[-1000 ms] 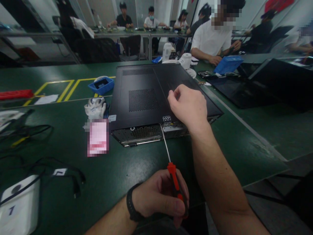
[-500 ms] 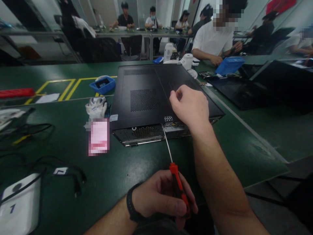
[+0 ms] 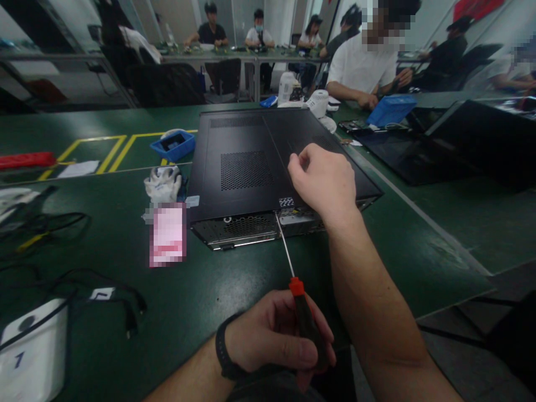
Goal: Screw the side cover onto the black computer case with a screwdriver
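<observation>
Presently, head view: left hand (image 3: pixel 272 338) wrapped tight round screwdriver (image 3: pixel 295 290) handle, shaft tip at rear edge of case (image 3: pixel 251 162), flat on green table (image 3: pixel 125 290). Right hand (image 3: pixel 324 181) rests on case lid, fingers curled, apparently gripping nothing. Lid on, case closed; screw not visible at tip. Gloves (image 3: pixel 163 184), blue tray (image 3: pixel 173 145) left of case.

Green worktops (image 3: pixel 104 268) (one with yellow lines (image 3: pixel 104 153) near its far left edge) fill the room, with dark chairs (image 3: pixel 167 84) behind.
</observation>
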A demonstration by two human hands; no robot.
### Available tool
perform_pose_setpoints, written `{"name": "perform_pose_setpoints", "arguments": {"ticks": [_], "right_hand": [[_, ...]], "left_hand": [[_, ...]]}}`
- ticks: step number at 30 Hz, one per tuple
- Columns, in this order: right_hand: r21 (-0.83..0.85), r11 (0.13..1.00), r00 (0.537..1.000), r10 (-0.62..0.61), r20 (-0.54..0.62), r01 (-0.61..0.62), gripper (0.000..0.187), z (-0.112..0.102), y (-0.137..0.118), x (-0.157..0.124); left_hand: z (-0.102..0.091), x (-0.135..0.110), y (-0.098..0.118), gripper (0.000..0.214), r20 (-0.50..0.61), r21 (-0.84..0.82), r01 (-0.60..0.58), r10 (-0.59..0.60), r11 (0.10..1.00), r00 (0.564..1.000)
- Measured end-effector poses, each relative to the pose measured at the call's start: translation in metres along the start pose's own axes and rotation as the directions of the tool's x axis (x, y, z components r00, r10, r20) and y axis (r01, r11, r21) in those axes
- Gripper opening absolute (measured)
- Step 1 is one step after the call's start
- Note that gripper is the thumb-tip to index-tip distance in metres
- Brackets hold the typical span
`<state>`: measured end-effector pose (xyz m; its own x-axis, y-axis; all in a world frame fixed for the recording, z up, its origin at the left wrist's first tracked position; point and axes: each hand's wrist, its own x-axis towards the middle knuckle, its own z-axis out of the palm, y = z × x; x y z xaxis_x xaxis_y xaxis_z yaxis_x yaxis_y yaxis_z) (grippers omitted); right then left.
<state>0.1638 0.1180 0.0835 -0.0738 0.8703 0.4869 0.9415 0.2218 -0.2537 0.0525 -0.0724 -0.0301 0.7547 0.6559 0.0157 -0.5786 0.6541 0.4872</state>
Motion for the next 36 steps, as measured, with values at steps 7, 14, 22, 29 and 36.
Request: {"name": "perform_pose_setpoints", "arguments": {"ticks": [7,14,22,29,36], "right_hand": [[-0.010,1.000,1.000,0.001,0.013,-0.001,0.035,-0.0015,-0.0009,-0.0003],[-0.002,1.000,1.000,-0.002,0.015,0.002,0.034,-0.0016,-0.0012,-0.0004],[-0.003,1.000,1.000,0.009,0.019,-0.009,0.033,-0.0024,-0.0016,-0.0006],[0.005,1.000,1.000,0.003,0.018,-0.003,0.033,-0.0025,-0.0018,-0.0001],[0.002,1.000,1.000,-0.001,0.013,0.001,0.034,-0.0020,-0.0016,-0.0004]], "left_hand": [[-0.0034,0.0020,-0.0031,0.035,0.065,0.003,-0.083,0.083,0.997,0.994],[0.0048,0.0006,0.0021,0.043,0.020,-0.014,-0.021,0.021,1.000,1.000],[0.0011,0.0014,-0.0032,0.034,0.026,0.028,-0.080,0.080,0.996,0.996],[-0.0003,0.0018,-0.0022,0.038,0.052,-0.022,-0.059,0.060,0.998,0.997],[0.0021,0.0007,0.0009,0.038,-0.015,0.030,0.007,-0.006,1.000,1.000]]}}
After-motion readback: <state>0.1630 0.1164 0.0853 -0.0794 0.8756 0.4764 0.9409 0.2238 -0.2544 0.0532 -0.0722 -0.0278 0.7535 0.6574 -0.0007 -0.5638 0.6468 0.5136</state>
